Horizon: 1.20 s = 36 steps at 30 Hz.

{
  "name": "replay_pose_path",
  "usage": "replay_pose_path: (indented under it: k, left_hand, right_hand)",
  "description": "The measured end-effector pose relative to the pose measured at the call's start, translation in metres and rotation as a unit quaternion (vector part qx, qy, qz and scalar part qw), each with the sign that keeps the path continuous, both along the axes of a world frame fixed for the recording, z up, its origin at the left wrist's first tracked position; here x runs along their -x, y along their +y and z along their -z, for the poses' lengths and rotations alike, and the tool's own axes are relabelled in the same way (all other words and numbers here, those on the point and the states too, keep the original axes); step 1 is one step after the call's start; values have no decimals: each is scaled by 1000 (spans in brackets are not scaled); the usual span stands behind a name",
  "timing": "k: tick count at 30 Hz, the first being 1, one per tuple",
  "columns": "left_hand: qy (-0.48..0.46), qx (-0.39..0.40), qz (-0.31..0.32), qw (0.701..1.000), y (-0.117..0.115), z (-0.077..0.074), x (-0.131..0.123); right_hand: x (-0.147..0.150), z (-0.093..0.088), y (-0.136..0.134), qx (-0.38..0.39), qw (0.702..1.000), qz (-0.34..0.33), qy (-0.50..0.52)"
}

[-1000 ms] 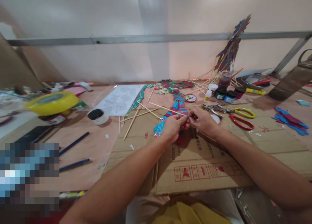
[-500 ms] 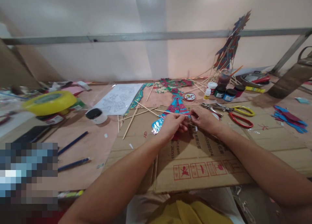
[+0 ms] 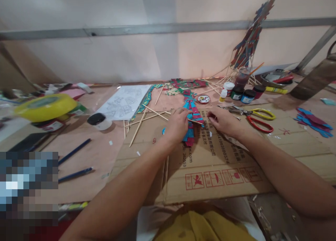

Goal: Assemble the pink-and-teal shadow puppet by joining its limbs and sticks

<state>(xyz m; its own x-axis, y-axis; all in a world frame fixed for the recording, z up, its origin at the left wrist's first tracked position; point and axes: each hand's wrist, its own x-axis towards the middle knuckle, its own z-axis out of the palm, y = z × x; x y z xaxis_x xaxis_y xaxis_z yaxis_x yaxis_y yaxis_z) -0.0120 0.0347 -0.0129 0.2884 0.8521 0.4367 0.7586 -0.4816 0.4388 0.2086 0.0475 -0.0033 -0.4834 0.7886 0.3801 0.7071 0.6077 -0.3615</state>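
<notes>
A blue and crimson jointed cut-out figure point(image 3: 191, 106) lies on the cardboard sheet point(image 3: 223, 195), its lower end toward me. My left hand point(image 3: 178, 125) covers the left side of the figure, fingers closed around a thin wooden stick point(image 3: 196, 122) that crosses it and points right. Just right of the figure is my right hand point(image 3: 222, 120), apart from the stick's tip. Its thumb and fingers are curled together; whatever might be between them is too small to make out. A bit of blue point(image 3: 163, 131) shows left of my left hand.
Pliers with red and yellow handles point(image 3: 259, 123) lie right of my right hand, below several paint jars point(image 3: 247, 99). Loose sticks point(image 3: 138, 130), a line drawing point(image 3: 126, 101) and a black-lidded tub point(image 3: 99, 122) are to the left. A brown bottle point(image 3: 315, 76) stands far right.
My hands have moved apart, and a gap now separates them. The stick has turned from nearly level to slanting down rightward, and the figure's lower part now shows below my left hand.
</notes>
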Motion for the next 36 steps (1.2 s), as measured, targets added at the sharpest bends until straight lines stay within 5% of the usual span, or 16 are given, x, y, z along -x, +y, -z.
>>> replay_pose_path:
  k: [4,11,25,36]
  left_hand:
    - [127,-5,7,992,7,6,8]
    - [189,11,8,982,10,2,12]
    - [212,-19,3,977,5,-6,11]
    - [152,-58,9,987,-6,-19,4]
  right_hand:
    - [-2,-5,2,-18,999,6,-26]
    - [2,-6,-2,-10,1000,13,-24]
    - [10,-9,-5,10,1000,26,13]
    - [23,-7,-5,52,995,-42,78]
